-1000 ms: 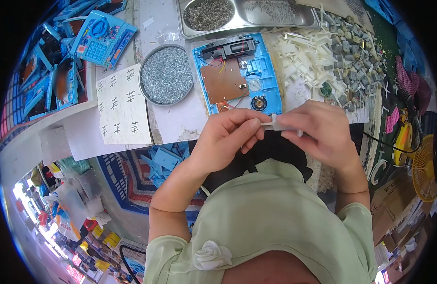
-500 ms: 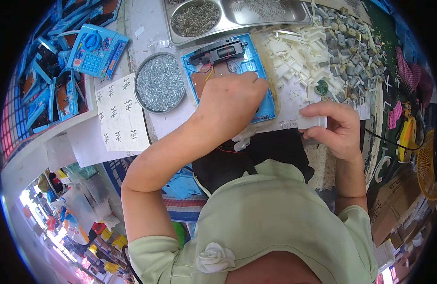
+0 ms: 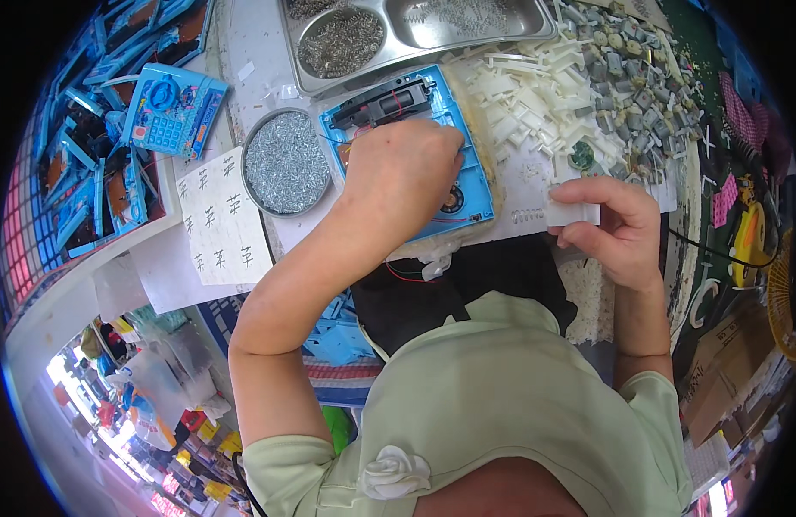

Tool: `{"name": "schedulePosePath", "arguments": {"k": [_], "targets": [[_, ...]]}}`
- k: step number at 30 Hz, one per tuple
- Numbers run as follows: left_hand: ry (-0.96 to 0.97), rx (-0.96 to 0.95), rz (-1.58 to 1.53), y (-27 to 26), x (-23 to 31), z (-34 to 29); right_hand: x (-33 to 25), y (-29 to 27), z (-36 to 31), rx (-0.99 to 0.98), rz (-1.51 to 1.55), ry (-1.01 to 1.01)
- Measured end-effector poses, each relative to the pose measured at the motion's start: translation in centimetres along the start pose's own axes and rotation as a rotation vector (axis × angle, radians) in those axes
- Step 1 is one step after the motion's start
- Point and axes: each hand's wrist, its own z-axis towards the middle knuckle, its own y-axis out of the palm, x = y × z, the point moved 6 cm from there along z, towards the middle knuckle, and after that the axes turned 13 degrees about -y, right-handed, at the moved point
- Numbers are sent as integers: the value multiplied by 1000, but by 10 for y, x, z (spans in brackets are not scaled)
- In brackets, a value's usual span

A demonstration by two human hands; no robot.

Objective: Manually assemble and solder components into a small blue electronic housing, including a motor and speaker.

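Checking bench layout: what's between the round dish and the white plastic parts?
Head view: mainly the blue casing, with the left hand over it.

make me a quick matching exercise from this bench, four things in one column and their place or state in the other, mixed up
1. left hand
2. right hand
3. round dish
4. paper sheet

A. filled with small silvery pieces
B. over the open blue casing
C. lying left of the round dish
D. pinching a white piece

Pairs: 1-B, 2-D, 3-A, 4-C
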Motion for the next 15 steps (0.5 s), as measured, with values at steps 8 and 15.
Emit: {"name": "schedulePosePath", "arguments": {"k": [8,15], "targets": [[-8,112,-261,-6,-9,-3,11,13,19,28,-234,2],[-97,336,-577,-23,-47,-38,4,50,68,-325,-888,-535]]}}
